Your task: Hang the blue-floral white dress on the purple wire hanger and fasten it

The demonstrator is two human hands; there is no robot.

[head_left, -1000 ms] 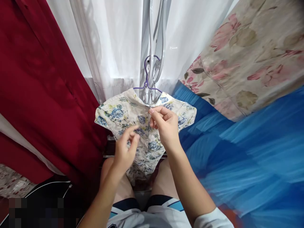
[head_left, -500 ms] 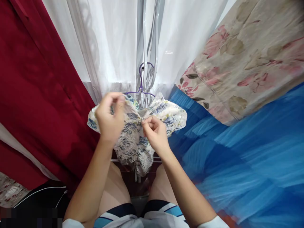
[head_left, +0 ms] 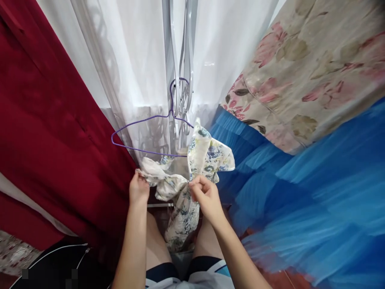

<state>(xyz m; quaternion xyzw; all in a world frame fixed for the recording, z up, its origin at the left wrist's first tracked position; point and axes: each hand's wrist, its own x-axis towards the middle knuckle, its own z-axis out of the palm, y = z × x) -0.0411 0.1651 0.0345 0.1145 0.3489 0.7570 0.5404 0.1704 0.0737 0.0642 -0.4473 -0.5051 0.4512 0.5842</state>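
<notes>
A white garment with a blue and yellow floral print (head_left: 180, 216) hangs partly on a purple wire hanger (head_left: 141, 120). Its right side still drapes over the hanger's right arm, while the hanger's left arm is bare. My left hand (head_left: 139, 188) pinches the edge of the garment's left part, below the bare hanger arm. My right hand (head_left: 207, 196) is closed on the garment's front edge near the middle. The cloth bunches between both hands, and its lower part hangs down between my knees.
The hanger's hook sits on a grey metal rack (head_left: 177, 48) before white curtains (head_left: 129, 60). Red cloth (head_left: 60, 120) hangs on the left. Floral fabric (head_left: 288, 80) and blue tulle (head_left: 294, 192) fill the right. A black bag (head_left: 60, 267) lies at lower left.
The garment's left side has come off the hanger's left arm. My left hand has moved down and now grips the cloth; my right hand has moved slightly down, keeping its hold.
</notes>
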